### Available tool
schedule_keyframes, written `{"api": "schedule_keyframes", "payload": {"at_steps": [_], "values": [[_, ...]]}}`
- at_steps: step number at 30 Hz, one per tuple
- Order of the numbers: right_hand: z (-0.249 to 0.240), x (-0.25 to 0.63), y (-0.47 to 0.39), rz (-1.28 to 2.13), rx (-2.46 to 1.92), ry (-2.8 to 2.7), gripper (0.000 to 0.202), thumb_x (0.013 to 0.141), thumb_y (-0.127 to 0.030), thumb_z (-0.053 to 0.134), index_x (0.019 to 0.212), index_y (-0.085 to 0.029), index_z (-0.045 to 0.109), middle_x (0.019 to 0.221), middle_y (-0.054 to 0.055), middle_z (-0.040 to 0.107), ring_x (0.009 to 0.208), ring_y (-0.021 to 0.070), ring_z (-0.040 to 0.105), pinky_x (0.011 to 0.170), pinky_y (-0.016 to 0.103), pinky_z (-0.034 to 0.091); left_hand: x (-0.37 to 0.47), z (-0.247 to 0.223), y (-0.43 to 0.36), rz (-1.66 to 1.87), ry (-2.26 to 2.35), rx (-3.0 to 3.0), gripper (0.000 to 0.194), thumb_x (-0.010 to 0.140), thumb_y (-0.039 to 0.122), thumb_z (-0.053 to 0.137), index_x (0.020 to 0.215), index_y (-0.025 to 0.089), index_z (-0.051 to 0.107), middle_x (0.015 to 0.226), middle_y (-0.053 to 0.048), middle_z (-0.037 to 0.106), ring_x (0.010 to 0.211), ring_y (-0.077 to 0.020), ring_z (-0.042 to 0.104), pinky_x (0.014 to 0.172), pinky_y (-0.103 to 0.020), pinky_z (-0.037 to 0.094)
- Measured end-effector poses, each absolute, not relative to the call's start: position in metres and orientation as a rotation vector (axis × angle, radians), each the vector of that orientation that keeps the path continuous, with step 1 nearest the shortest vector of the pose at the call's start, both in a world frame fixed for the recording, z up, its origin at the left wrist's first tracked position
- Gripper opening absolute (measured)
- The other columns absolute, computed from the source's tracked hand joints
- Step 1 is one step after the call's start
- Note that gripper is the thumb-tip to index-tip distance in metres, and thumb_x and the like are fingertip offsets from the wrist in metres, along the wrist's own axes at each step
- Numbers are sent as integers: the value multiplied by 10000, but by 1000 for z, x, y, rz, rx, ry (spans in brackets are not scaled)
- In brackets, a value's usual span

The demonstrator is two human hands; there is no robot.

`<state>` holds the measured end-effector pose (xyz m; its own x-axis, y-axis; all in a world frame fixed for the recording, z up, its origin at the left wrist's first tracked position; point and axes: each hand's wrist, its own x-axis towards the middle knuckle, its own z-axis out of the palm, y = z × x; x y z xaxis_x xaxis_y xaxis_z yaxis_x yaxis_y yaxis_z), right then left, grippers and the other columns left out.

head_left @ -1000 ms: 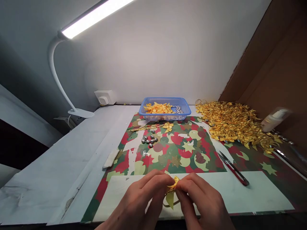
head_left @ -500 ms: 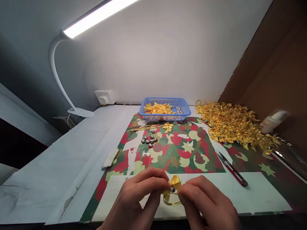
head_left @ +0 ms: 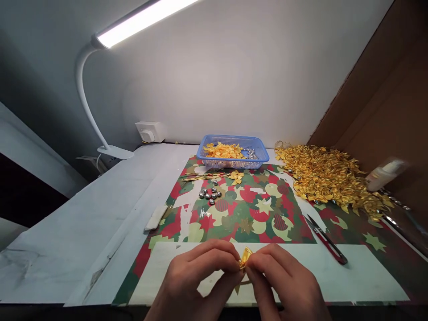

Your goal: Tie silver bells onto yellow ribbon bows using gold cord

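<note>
Between my fingertips is a small gold ribbon bow (head_left: 246, 256) with a gold cord loop hanging under it. My left hand (head_left: 203, 272) pinches its left side, and my right hand (head_left: 284, 276) pinches the right side. Most of the bow is covered by my fingers, and no bell shows on it now. Both hands are just above a white paper strip (head_left: 187, 285) at the table's near edge. Beyond them, several silver jingle bells (head_left: 210, 194) lie on the patterned paper, near gold cords (head_left: 203, 176) and a yellow ribbon bow (head_left: 236, 177).
A blue basket (head_left: 234, 163) with yellow bows and silver bells stands at the back. Finished-looking gold bows form a large pile (head_left: 327, 174) at right. Thread snips (head_left: 326, 240) lie to my right, a folded white cloth (head_left: 156, 218) to the left. A lamp (head_left: 88, 102) arches overhead.
My hands have drawn closer together around the bow. The silver bell and most of the cord loop, visible before, are now hidden. The view has shifted slightly.
</note>
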<state>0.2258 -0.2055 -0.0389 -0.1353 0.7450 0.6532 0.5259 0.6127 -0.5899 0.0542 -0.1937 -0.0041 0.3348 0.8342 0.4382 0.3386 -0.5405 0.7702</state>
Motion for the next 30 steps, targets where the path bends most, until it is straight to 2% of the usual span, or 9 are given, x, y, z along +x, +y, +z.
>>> {"api": "schedule_keyframes", "payload": {"at_steps": [6, 11, 14, 19, 21, 24, 27, 30], "values": [[-38, 223, -207, 259, -1044, -1787, 167, 919, -97, 510, 822, -213, 579, 691, 4, 567, 590, 131, 533, 532, 240, 391, 51, -8, -199, 1159, 1048, 2028, 288, 821, -17, 657, 859, 269, 648, 796, 44, 720, 671, -122, 704, 664, -177, 591], [-40, 220, -209, 240, -1070, -1787, 161, 919, -96, 515, 820, -211, 567, 697, 0, 572, 597, 129, 533, 537, 245, 386, 56, -11, -201, 1245, 1136, 1728, 387, 795, 22, 696, 997, 350, 661, 773, 96, 753, 667, -130, 731, 675, -187, 613], [-39, 222, -210, 253, -1080, -1805, 154, 929, -103, 512, 832, -213, 559, 714, -4, 581, 617, 129, 541, 556, 244, 399, 58, -8, -201, 1259, 1121, 1518, 360, 781, 48, 711, 989, 341, 687, 728, 88, 757, 658, -140, 732, 658, -189, 612], [-33, 235, -211, 533, -1127, -1729, 85, 941, -193, 549, 974, -253, 599, 842, -16, 626, 613, 109, 555, 552, 215, 431, 59, 2, -200, 1126, 1122, 1203, 191, 772, 123, 745, 893, 270, 731, 715, 46, 746, 688, -158, 724, 652, -196, 604], [-30, 241, -210, 669, -1130, -1663, 131, 952, -236, 552, 1053, -285, 618, 880, -16, 636, 623, 106, 571, 517, 194, 439, 59, 3, -201, 1121, 1132, 1163, 178, 769, 134, 746, 891, 263, 733, 715, 41, 746, 685, -158, 716, 642, -193, 596], [-29, 244, -206, 847, -1051, -1679, 243, 902, -232, 590, 1136, -290, 626, 953, 4, 659, 624, 112, 575, 493, 189, 455, 59, 1, -202, 1130, 1170, 1254, 177, 762, 140, 756, 882, 268, 731, 707, 41, 754, 680, -169, 726, 648, -203, 599], [-29, 241, -203, 873, -1038, -1775, 159, 851, -169, 594, 984, -241, 643, 840, -7, 644, 609, 113, 551, 512, 203, 442, 58, -4, -203, 1156, 1215, 1422, 197, 767, 149, 762, 895, 293, 718, 687, 59, 763, 645, -159, 734, 624, -184, 596], [-29, 237, -203, 834, -1092, -1799, 112, 878, -142, 572, 808, -227, 595, 699, -38, 571, 584, 108, 517, 507, 215, 399, 57, -8, -203, 1177, 1200, 1554, 241, 778, 128, 755, 919, 317, 706, 697, 77, 767, 627, -148, 734, 625, -185, 603]]}}
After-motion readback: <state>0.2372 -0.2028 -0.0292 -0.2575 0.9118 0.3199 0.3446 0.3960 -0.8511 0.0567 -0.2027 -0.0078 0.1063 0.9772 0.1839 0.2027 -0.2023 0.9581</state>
